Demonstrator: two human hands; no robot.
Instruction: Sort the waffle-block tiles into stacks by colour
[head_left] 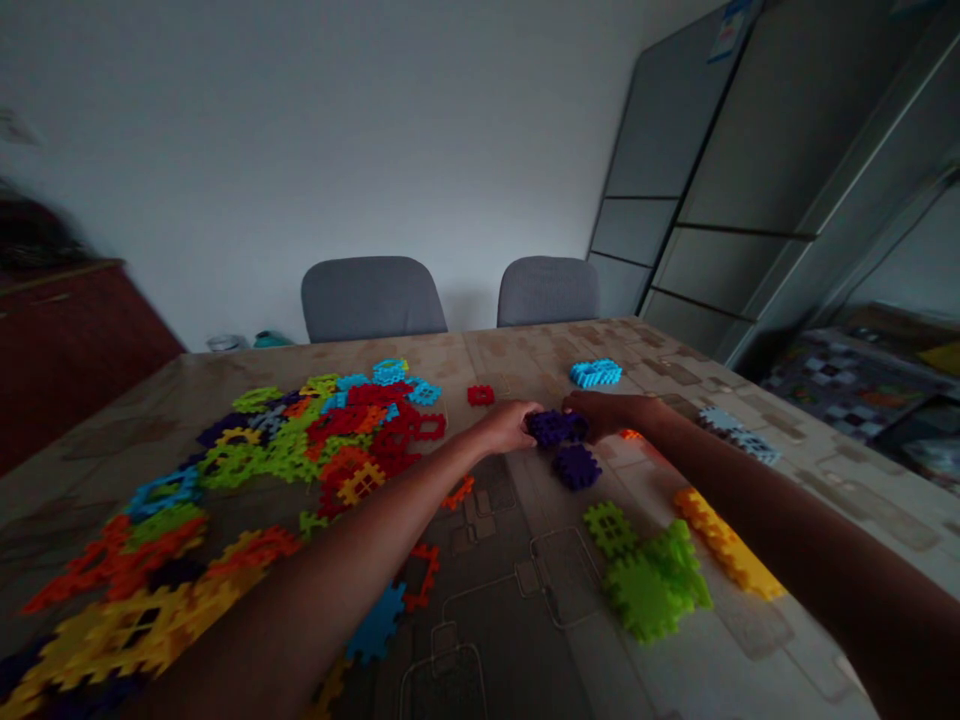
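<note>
Both arms reach across the table to a cluster of dark purple interlocking plastic tiles [553, 428] with toothed edges. My left hand [511, 428] has its fingers closed on the cluster's left side. On the right side my right hand [600, 413] is closed around its edge, its fingertips partly hidden. A single purple toothed tile [577, 467] lies just nearer to me. Beyond the hands sit a stack of light blue tiles [596, 373] and a lone red frame tile [481, 395]. Something orange-red [631, 434] shows partly below my right wrist.
A large mixed heap of coloured tiles [292, 445] spreads over the table's left side. Green tiles [651, 590], a yellow row [726, 545] and grey-white tiles [739, 435] lie on the right. Two grey chairs [373, 298] stand at the far edge.
</note>
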